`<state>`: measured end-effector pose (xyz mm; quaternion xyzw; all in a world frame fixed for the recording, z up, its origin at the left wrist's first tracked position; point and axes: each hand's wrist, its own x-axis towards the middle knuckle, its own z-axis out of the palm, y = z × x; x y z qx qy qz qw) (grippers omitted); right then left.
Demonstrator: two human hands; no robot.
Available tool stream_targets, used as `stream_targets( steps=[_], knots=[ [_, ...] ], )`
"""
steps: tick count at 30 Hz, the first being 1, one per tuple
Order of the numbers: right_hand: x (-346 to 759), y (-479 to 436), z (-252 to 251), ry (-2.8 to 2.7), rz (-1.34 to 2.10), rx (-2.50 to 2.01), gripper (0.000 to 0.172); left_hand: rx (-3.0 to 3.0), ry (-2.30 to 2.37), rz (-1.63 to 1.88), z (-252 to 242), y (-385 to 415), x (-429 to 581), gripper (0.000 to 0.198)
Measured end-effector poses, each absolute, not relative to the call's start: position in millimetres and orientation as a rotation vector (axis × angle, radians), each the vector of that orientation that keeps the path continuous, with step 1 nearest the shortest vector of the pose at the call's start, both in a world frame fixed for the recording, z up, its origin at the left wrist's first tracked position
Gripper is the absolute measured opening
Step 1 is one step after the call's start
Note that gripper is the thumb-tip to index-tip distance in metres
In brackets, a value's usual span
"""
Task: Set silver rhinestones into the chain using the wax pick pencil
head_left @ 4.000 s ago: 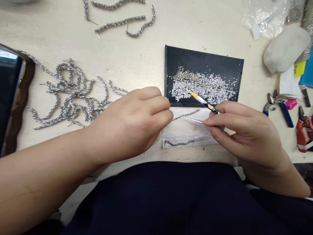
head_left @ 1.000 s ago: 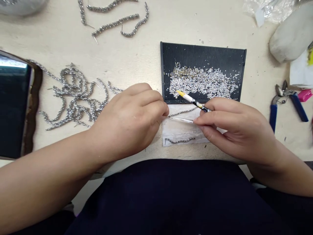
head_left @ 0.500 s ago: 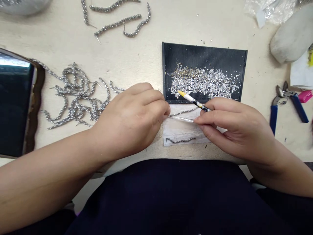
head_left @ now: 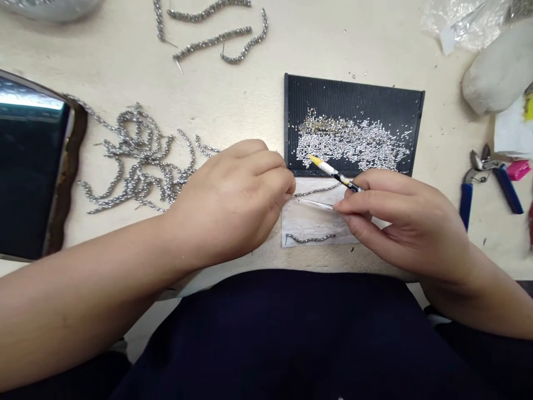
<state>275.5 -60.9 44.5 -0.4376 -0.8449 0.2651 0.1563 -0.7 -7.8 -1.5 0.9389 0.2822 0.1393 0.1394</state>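
My left hand [head_left: 233, 203] is closed, its fingertips pinching the left end of a thin silver beaded strip [head_left: 318, 190]. My right hand [head_left: 400, 219] is closed on a yellow-tipped pen tool [head_left: 331, 169] and a thin clear needle-like tip [head_left: 316, 204] that points left at the strip. Both work over a white pad [head_left: 310, 222], where a second beaded strip [head_left: 310, 239] lies. Just beyond stands a black ridged tray [head_left: 353, 91] holding several tiny silver beads [head_left: 353, 144].
A heap of finished beaded strips [head_left: 137, 161] lies at left, more strips [head_left: 216, 33] at the top. A dark phone in a brown case [head_left: 29, 166] sits far left. Blue-handled pliers [head_left: 478, 178], a pink item [head_left: 518, 169], a white lump [head_left: 495, 72] and a plastic bag [head_left: 462, 22] sit right.
Both hands stay on the strip and tools over the white pad. The view has drifted slightly, and the clear tip has crept closer to my left fingertips.
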Motion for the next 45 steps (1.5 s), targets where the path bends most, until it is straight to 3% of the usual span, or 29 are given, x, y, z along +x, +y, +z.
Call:
stream_targets(
  steps=[32, 35, 40, 45],
  knots=[
    [281.1, -63.4, 54.1, -2.257, 0.743, -1.322, 0.021, 2.658, 0.814, 0.41, -1.9, -7.0, 1.8, 0.027],
    [298.0, -56.6, 55.6, -2.193, 0.571, -1.386, 0.019, 2.681, 0.785, 0.442, -2.1, -6.8, -0.3, 0.027],
    [352.2, -34.0, 40.8, -2.08, -0.008, -1.589, 0.016, 2.739, 0.738, 0.504, -2.5, -6.5, -1.2, 0.025],
    [364.4, -25.8, 34.8, -2.056, -0.041, -1.777, 0.019, 2.774, 0.665, 0.556, -2.9, -5.1, -0.8, 0.023]
  ],
)
